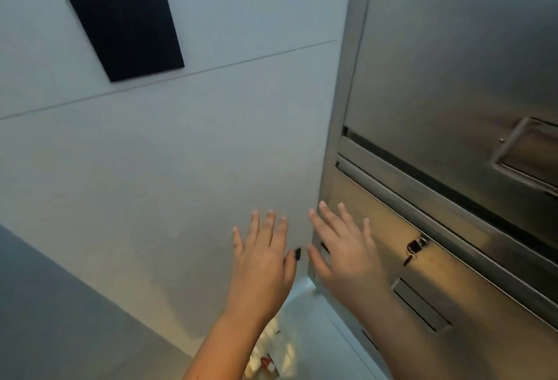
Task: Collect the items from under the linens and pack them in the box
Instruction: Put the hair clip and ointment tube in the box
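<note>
Both hands are showing their backs to the camera, low in the view around 6 o'clock. The left hand (262, 262) is reaching up in front of a pale wall (169, 153), and its grip is lying wide open, fingers straight and spread, holding nothing. The right hand (347, 255) is sitting just beside it toward 3 o'clock, its grip equally open and empty, its spread fingers overlapping the left edge of a steel cabinet (453, 62). Whether either hand is touching the surface behind it cannot be told.

A small black thing (297, 254) is showing between the two thumbs, too small to identify. On the wall toward 11 o'clock a black square panel (123, 30) is hanging tilted in the view. On the cabinet, at 3 o'clock of the right hand, a lock (415, 248) is sitting on a lower front, and a recessed handle (528, 153) is showing higher up at the picture's right edge.

Between the forearms at 6 o'clock a blurred pale thing (265, 358) with a red patch is lying below; whether it belongs to the task's items cannot be told, and their place is not showing clearly anywhere here.
</note>
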{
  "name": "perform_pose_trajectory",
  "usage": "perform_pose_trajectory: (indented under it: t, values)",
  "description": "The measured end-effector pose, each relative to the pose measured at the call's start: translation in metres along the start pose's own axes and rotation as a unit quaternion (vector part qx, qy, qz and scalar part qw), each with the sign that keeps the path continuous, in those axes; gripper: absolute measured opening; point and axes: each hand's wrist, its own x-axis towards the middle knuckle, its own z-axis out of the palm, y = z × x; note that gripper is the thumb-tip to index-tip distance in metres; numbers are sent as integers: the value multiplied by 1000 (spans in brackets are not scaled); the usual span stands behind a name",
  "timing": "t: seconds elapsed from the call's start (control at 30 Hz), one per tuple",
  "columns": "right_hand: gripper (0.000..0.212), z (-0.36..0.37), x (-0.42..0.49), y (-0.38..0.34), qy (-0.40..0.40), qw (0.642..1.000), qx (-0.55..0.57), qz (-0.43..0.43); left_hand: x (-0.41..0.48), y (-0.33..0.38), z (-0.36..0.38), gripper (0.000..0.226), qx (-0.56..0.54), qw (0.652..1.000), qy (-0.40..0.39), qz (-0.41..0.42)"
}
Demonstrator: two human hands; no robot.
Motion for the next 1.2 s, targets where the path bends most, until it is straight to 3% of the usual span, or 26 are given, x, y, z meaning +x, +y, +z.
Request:
perform_pose_trajectory:
  t: [0.13, 0.37, 0.63, 1.0, 1.2]
  values:
    - [55, -19, -45, -15, 33, 996, -21, 75, -19, 7, -9, 54, -46, 995, -29, 88]
    - [55, -61, -126, -14, 92, 972, -66, 207, -42, 62, -27, 51, -114, 964, 0, 241]
    - [52, -105, -231, -4, 197, 926, -92, 310, -99, 151, -36, 51, -147, 893, -17, 424]
    - [51, -182, -445, 19, 253, 832, -174, 462, -252, 304, -35, 52, -189, 798, -44, 571]
    - [53, -218, -594, 21, 228, 777, -189, 555, -372, 394, -44, 51, -219, 737, -70, 635]
